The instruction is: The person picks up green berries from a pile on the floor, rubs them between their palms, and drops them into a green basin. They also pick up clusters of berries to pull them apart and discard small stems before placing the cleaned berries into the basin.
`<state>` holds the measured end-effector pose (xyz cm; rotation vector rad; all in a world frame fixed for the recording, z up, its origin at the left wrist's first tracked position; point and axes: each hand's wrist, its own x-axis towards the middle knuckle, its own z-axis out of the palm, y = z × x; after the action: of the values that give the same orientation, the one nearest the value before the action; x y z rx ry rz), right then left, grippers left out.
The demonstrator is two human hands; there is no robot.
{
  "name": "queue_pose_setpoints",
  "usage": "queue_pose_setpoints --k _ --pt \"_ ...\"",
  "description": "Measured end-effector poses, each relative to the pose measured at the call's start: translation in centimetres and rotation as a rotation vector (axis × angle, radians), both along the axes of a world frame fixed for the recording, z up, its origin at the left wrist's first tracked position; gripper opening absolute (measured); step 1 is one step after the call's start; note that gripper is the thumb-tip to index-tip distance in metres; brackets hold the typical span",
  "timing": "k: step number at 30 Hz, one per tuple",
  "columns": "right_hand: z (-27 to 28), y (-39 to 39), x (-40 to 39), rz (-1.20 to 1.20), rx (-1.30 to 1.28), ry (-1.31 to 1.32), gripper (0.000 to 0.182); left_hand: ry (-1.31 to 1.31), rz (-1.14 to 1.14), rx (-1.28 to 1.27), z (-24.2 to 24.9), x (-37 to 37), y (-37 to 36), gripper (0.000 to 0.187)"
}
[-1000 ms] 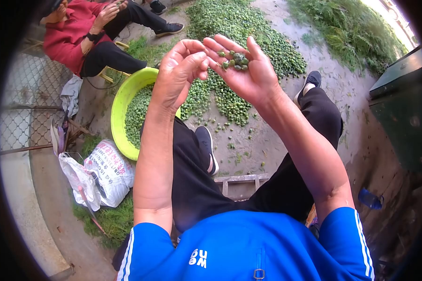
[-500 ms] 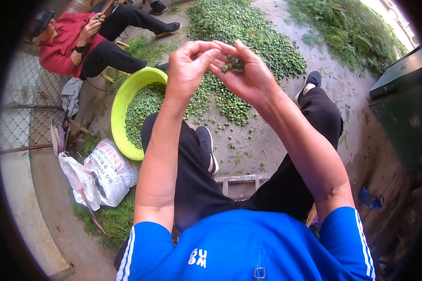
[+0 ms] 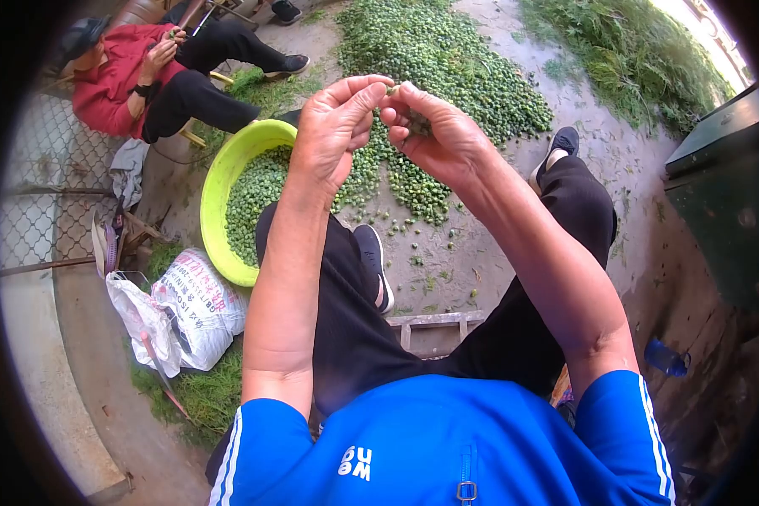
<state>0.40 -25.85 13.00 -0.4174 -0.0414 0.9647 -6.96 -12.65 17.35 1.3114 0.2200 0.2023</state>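
My left hand (image 3: pixel 336 126) is closed in a pinch, its thumb and forefinger meeting at a small green cone (image 3: pixel 392 90). From the other side, the thumb and forefinger of my right hand (image 3: pixel 447 135) press on the same cone. The other fingers of my right hand curl inward over a few more green pieces, mostly hidden in the palm. Beyond both hands, a wide heap of green cones (image 3: pixel 434 63) covers the floor. To the left, a lime-yellow tub (image 3: pixel 213 215) is partly filled with similar cones.
A white printed sack (image 3: pixel 201 308) lies on green sprigs at left. Cut feathery branches (image 3: pixel 624 63) are piled at the upper right, near a dark green metal box (image 3: pixel 725 185). A person in red (image 3: pixel 122 76) sits at upper left, hands together. A blue object (image 3: pixel 666 358) lies at right.
My right hand has turned and curled its fingers, hiding the green pieces in its palm. Both hands' fingertips now meet at one cone. The seated person's head has shifted slightly.
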Motion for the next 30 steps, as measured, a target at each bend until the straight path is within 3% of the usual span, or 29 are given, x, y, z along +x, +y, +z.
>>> queue_pose_setpoints --k 6,13,20,23,25,28,30 --pt "0.3 -0.1 0.0 -0.033 -0.044 -0.153 0.017 -0.005 0.005 -0.043 -0.1 0.1 0.0 0.018" --pt "0.5 -0.2 -0.2 -0.009 -0.044 -0.091 0.015 -0.008 0.021 -0.130 -0.3 0.3 0.1 0.019" --pt "0.1 0.0 0.0 -0.047 -0.097 -0.190 0.013 -0.017 0.054 -0.081 -0.4 0.3 -0.2 0.019" --pt "-0.6 0.1 0.4 -0.022 -0.076 -0.110 0.013 -0.039 -0.001 -0.142 -0.8 0.4 0.4 0.019" --pt "-1.1 0.3 0.6 -0.007 -0.059 -0.051 0.013 -0.136 -0.084 -0.356 -0.9 0.4 1.0 0.018" --pt "-0.1 0.2 0.4 -0.130 -0.017 0.038 0.029 -0.082 -0.008 -0.437 0.3 0.1 0.4 0.018" --pt "1.4 -0.3 0.1 -0.193 0.146 0.310 0.052 -0.052 -0.006 -0.433 0.6 0.1 0.3 0.019"
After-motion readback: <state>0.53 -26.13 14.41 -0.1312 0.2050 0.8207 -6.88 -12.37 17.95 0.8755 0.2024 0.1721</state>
